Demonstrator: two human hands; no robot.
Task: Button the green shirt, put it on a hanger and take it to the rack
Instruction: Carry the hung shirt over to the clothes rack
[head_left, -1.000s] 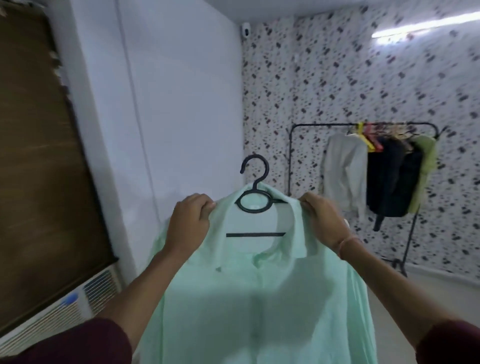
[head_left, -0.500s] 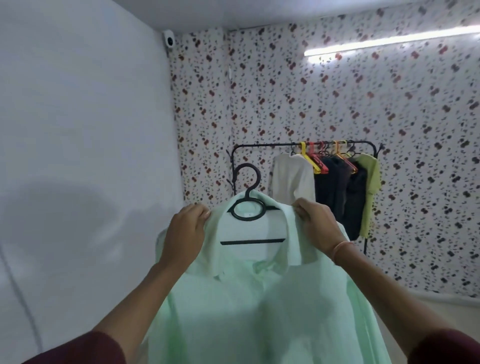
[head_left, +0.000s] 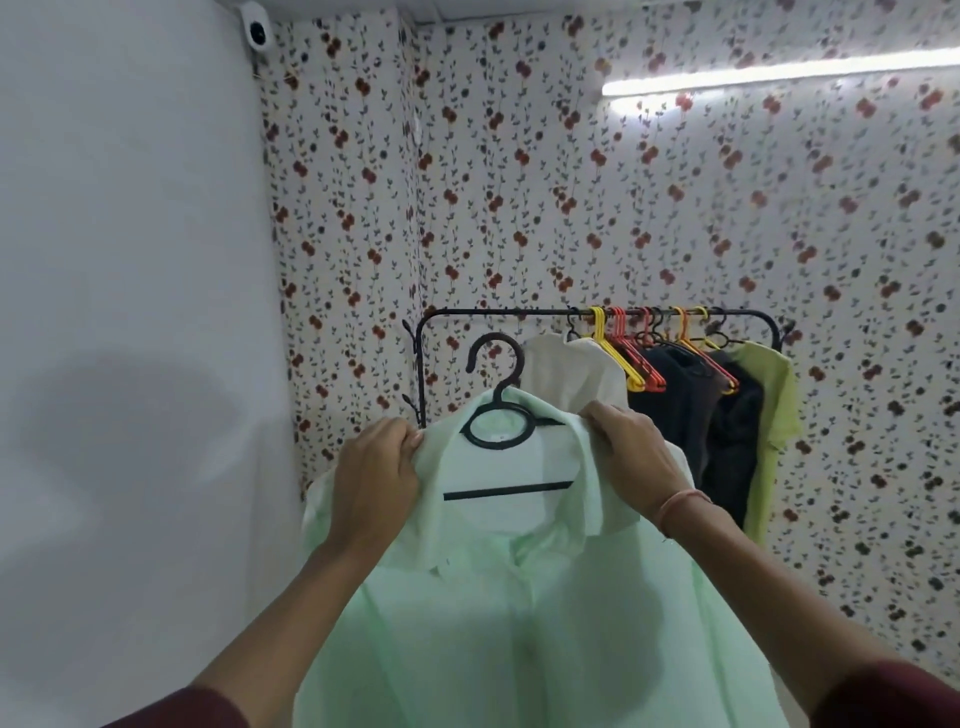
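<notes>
**Step in hand: carrying to the rack.** The left hand (head_left: 376, 475) has its fingers (head_left: 410, 441) curled on the left shoulder of the green shirt (head_left: 519, 623), pinching the cloth beside the collar. The shirt hangs on a black hanger (head_left: 509, 491), held up in front of the person, and its front placket appears closed. The hook stands upright and free above the collar. The right hand (head_left: 631, 457) pinches the right side of the collar in the same way. Buttoning and hanging are judged complete; only delivery remains.

**Next move.** Close the gap to the clothes rack (head_left: 498, 312), which stands beyond the shirt against the wallpapered wall. Raise the hook above the top rail and lower it on. One hand will probably need to shift to the hanger neck, as both now grip cloth only.

**Surroundings.**
- Far left: a plain white wall (head_left: 130, 260) with a security camera (head_left: 256, 31) at its top corner.
- Left end of the rail: bare, and the likely landing spot.
- Right end of the rail: a cream shirt (head_left: 576, 374), yellow and red hangers (head_left: 613, 353), dark garments (head_left: 691, 400) and a lime shirt (head_left: 774, 405).

**Obstructions.** The cream shirt borders the free section and may snag the sleeve.
</notes>
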